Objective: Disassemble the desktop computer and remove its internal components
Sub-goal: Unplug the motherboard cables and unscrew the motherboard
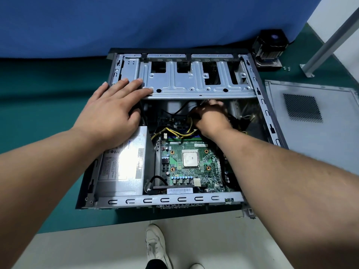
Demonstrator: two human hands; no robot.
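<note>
One open computer case (174, 200) lies flat on the green table (38, 98), long axis running away from the person. Left hand (114, 109) rests flat, fingers straight, on its drive cage (194, 82). Right hand (210, 117) curls around cables (174, 133) above one motherboard (192, 171).

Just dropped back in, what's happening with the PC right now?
A person is working inside the open computer case on the green mat. The left hand rests flat on the drive cage, steadying it. The right hand reaches under the cage among the yellow and black cables; what it grips is hidden. The CPU sits bare on the motherboard, the cooler and side panel lie aside, and the power supply is still in place.
</note>
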